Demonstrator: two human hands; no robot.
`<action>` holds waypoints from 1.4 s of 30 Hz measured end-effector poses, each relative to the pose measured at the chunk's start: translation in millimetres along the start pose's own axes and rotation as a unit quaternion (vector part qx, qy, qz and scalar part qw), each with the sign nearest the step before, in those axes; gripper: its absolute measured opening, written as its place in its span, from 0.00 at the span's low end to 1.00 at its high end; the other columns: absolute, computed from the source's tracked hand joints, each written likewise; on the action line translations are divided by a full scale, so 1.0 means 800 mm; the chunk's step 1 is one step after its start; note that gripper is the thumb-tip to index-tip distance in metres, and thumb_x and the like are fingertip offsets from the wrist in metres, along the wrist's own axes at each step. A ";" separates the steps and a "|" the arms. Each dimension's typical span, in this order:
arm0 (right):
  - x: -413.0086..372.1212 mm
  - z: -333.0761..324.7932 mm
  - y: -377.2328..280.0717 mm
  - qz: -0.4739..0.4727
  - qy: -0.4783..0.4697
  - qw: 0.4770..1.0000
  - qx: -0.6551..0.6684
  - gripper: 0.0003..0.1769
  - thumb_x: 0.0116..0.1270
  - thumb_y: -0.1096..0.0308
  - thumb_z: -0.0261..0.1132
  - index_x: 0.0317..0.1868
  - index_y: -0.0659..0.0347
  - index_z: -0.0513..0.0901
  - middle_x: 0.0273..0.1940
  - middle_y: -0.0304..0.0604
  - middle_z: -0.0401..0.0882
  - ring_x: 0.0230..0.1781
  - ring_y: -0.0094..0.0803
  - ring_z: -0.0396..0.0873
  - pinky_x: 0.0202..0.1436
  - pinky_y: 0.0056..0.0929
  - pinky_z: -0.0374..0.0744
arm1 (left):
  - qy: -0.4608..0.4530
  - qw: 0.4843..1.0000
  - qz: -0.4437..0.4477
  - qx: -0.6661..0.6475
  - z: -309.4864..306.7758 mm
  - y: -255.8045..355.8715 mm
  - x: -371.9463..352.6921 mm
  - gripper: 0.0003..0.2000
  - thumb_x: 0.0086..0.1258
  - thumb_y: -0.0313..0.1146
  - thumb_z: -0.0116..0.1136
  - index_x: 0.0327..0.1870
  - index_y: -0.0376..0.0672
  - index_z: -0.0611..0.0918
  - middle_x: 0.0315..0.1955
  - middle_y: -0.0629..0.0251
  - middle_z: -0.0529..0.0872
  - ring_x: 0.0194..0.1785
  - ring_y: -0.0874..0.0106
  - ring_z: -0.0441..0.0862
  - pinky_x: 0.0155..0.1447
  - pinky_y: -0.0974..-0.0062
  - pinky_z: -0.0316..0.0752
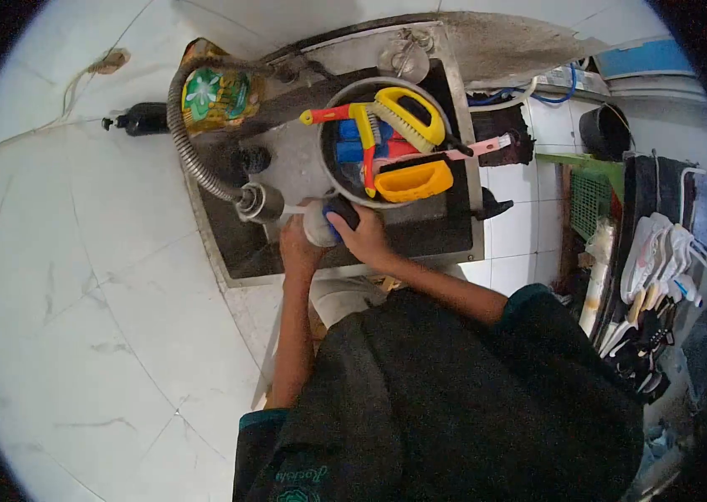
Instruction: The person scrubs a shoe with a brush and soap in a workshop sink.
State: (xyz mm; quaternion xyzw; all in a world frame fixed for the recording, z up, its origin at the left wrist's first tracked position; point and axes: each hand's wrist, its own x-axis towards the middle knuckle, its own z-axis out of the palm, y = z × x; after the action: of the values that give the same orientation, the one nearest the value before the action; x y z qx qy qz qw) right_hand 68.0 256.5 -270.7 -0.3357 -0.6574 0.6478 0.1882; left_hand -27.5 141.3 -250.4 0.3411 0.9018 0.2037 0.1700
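Observation:
Both hands meet over the front of the sink, beside the tap's outlet. My left hand (297, 249) is closed round a greyish-white rounded object (317, 227), whose kind I cannot make out. My right hand (363, 238) grips a black-and-blue piece (343, 212) against it; whether the two are joined is hidden by the fingers. A thin pale stream runs from the tap head (261, 203) towards them. Just beyond, a round metal bowl (326, 159) holds a red-and-yellow brush (365, 134), a yellow-handled brush (412, 117), an orange-yellow brush (414, 181) and blue and red pieces.
The flexible metal tap hose (189, 159) arches over the sink's left side. A yellow-green pouch (218, 99) and a black bottle (148, 120) stand behind it. At the back is a clear container (404, 60). To the right are a black bucket (605, 132) and hanging utensils (659, 255).

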 end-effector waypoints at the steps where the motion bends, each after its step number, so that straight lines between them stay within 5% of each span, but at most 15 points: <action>1: -0.003 0.001 0.005 -0.001 -0.016 1.000 0.005 0.29 0.65 0.53 0.68 0.58 0.67 0.78 0.57 0.57 0.79 0.60 0.51 0.75 0.65 0.43 0.70 | -0.021 0.999 -0.026 0.003 -0.004 -0.004 -0.004 0.29 0.45 0.29 0.74 0.53 0.40 0.78 0.44 0.51 0.84 0.48 0.47 0.82 0.51 0.56 0.76; 6: 0.015 0.022 0.000 0.063 -0.005 0.998 0.012 0.28 0.67 0.54 0.66 0.59 0.68 0.76 0.55 0.58 0.79 0.57 0.50 0.77 0.63 0.40 0.72 | 0.006 0.995 -0.016 -0.095 -0.014 0.008 -0.014 0.29 0.45 0.28 0.74 0.53 0.40 0.78 0.46 0.50 0.84 0.51 0.49 0.81 0.53 0.56 0.75; 12: 0.017 0.004 0.046 -0.029 0.019 0.990 -0.135 0.29 0.67 0.52 0.66 0.58 0.68 0.76 0.58 0.60 0.77 0.60 0.55 0.75 0.64 0.44 0.70 | 0.035 0.997 0.020 -0.065 -0.007 0.002 -0.023 0.34 0.39 0.29 0.77 0.54 0.42 0.78 0.49 0.52 0.84 0.53 0.51 0.81 0.55 0.57 0.74; 16: 0.012 -0.002 -0.018 -0.062 -0.033 0.991 -0.112 0.30 0.64 0.53 0.68 0.58 0.69 0.77 0.54 0.62 0.79 0.58 0.57 0.76 0.65 0.44 0.70 | 0.007 1.000 -0.022 -0.013 -0.002 0.000 -0.022 0.37 0.36 0.30 0.78 0.57 0.44 0.78 0.51 0.54 0.83 0.57 0.53 0.79 0.58 0.58 0.73; 21: -0.017 -0.011 -0.037 0.067 -0.098 0.991 -0.056 0.29 0.66 0.54 0.66 0.58 0.69 0.77 0.56 0.62 0.79 0.58 0.57 0.76 0.62 0.44 0.72 | 0.005 0.999 0.021 -0.036 -0.016 0.007 -0.027 0.35 0.42 0.28 0.75 0.59 0.45 0.77 0.55 0.57 0.82 0.61 0.55 0.77 0.61 0.56 0.69; 25: 0.032 0.007 0.113 -0.077 0.061 0.969 -0.225 0.30 0.67 0.48 0.65 0.58 0.64 0.78 0.56 0.57 0.80 0.57 0.56 0.76 0.63 0.46 0.71 | 0.016 0.998 0.067 -0.010 -0.011 0.008 -0.037 0.32 0.48 0.27 0.71 0.60 0.48 0.78 0.58 0.63 0.81 0.65 0.57 0.74 0.64 0.55 0.65; 29: 0.056 0.011 0.116 -0.105 -0.036 0.959 -0.260 0.30 0.65 0.46 0.65 0.55 0.63 0.80 0.54 0.57 0.81 0.55 0.56 0.77 0.62 0.45 0.72 | -0.023 0.998 0.052 -0.021 -0.011 -0.020 -0.035 0.31 0.51 0.30 0.71 0.61 0.52 0.77 0.61 0.67 0.79 0.69 0.60 0.70 0.66 0.56 0.62; 32: 0.052 0.009 0.081 -0.155 0.017 0.940 -0.304 0.21 0.66 0.52 0.66 0.52 0.57 0.83 0.46 0.51 0.85 0.48 0.55 0.81 0.54 0.47 0.76 | -0.042 0.995 0.084 0.019 -0.022 -0.025 -0.027 0.31 0.51 0.31 0.71 0.61 0.53 0.76 0.60 0.68 0.80 0.69 0.60 0.71 0.65 0.55 0.62; 35: 0.028 -0.002 0.082 -0.201 -0.019 0.943 -0.266 0.26 0.66 0.49 0.65 0.58 0.56 0.80 0.52 0.53 0.82 0.53 0.55 0.79 0.57 0.49 0.75 | -0.036 0.988 0.131 0.072 -0.017 -0.035 -0.031 0.31 0.51 0.31 0.71 0.60 0.55 0.76 0.60 0.69 0.80 0.68 0.60 0.71 0.64 0.55 0.63; 39: 0.044 -0.016 0.130 0.007 -0.078 0.962 -0.263 0.37 0.65 0.41 0.63 0.64 0.62 0.75 0.67 0.59 0.69 0.68 0.53 0.67 0.71 0.42 0.64 | -0.057 0.982 0.155 0.090 -0.015 -0.019 -0.023 0.30 0.51 0.32 0.71 0.59 0.55 0.77 0.61 0.70 0.79 0.69 0.61 0.70 0.64 0.55 0.64; 42: 0.025 -0.029 0.101 -0.061 -0.108 0.954 -0.272 0.35 0.66 0.42 0.63 0.65 0.58 0.74 0.65 0.56 0.71 0.66 0.51 0.70 0.68 0.45 0.67 | -0.047 0.974 0.174 0.136 -0.021 -0.018 -0.026 0.30 0.51 0.35 0.71 0.60 0.56 0.77 0.64 0.65 0.75 0.69 0.59 0.69 0.63 0.55 0.66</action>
State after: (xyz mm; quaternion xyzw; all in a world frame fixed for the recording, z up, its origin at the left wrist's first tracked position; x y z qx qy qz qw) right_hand 85.6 282.0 -351.7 -0.2612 -0.8444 0.4642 0.0569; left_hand -28.0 113.0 -239.2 0.5221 0.8387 0.0897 0.1264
